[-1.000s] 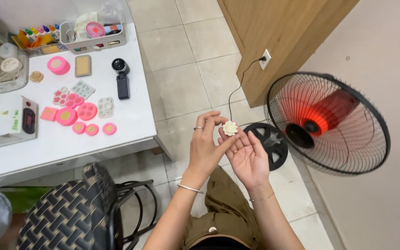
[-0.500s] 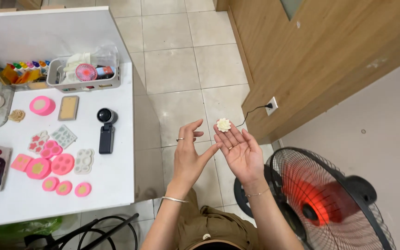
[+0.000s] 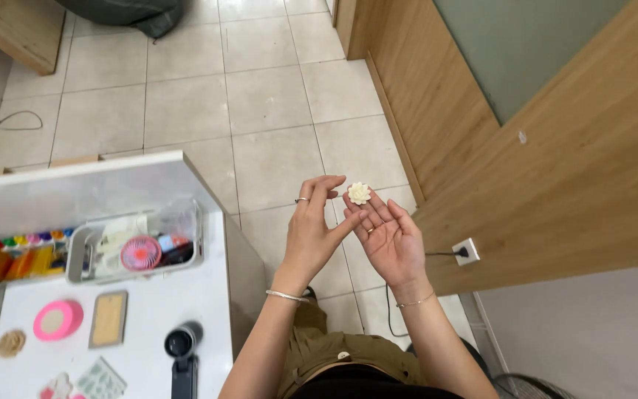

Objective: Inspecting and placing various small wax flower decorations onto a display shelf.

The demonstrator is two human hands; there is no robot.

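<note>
Resting: a small cream flower (image 3: pixel 359 193) lies on the fingertips of the right hand (image 3: pixel 389 240), palm up, fingers flat and spread, not closed on it.
Flower spot: at the far end of the right fingers, on top of them, over the tiled floor (image 3: pixel 275 96) between the table and the wooden wall.
Left hand (image 3: pixel 313 233): upright beside the right, palm facing it; its fingers loosely apart, holding nothing. One fingertip touches the right fingers just below the flower; the others curl just left of the flower, whether they touch it I cannot tell.
Wrists: a thin bracelet on each; a ring on a left finger.
Table (image 3: pixel 186 295): white, to the left, well apart from the hands.
On table: a clear tray (image 3: pixel 186 258) with a pink round fan (image 3: pixel 140 253) inside; a row of paint pots (image 3: pixel 16 255); a pink tape roll (image 3: pixel 58 320); a tan card (image 3: pixel 108 319); a black cylinder (image 3: pixel 182 342) near the edge.
Wall: wood panel (image 3: pixel 555 192) on the right, a white socket (image 3: pixel 467 251) with a cord plugged in.
</note>
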